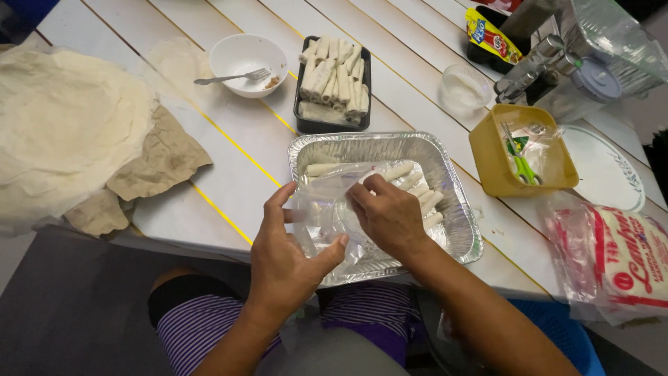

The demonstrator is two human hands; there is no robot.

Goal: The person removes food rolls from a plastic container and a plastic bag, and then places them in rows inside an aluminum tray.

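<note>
Both my hands hold a clear plastic bag (327, 209) over a foil tray (456, 209) at the table's near edge. My left hand (285, 261) grips the bag's near side with thumb and fingers. My right hand (390, 216) pinches its upper edge, fingers reaching into the opening. Several pale rolled wraps (417, 191) lie in the foil tray, partly hidden by the bag and my right hand. Behind it a black tray (300, 115) holds several more rolls.
A white bowl (240, 52) with a fork stands at the back. Thin wrapper sheets (62, 125) on brown paper lie at left. At right are a yellow tub (487, 157) with green scissors, a white plate (616, 181), a red-and-white packet (626, 257) and a clear cup (463, 87).
</note>
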